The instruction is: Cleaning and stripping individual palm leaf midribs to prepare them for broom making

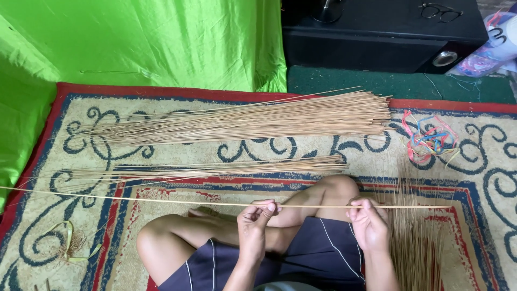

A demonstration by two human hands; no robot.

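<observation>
Thin stick (161, 200) (both hands pinching)

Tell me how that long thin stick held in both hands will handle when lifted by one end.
The stick is long and very thin, so it would probably droop and whip. It looks light. It might snap if bent sharply.

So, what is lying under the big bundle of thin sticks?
The big bundle of thin sticks lies on the patterned rug. Its scroll pattern shows around it; the part directly beneath is covered.
</observation>
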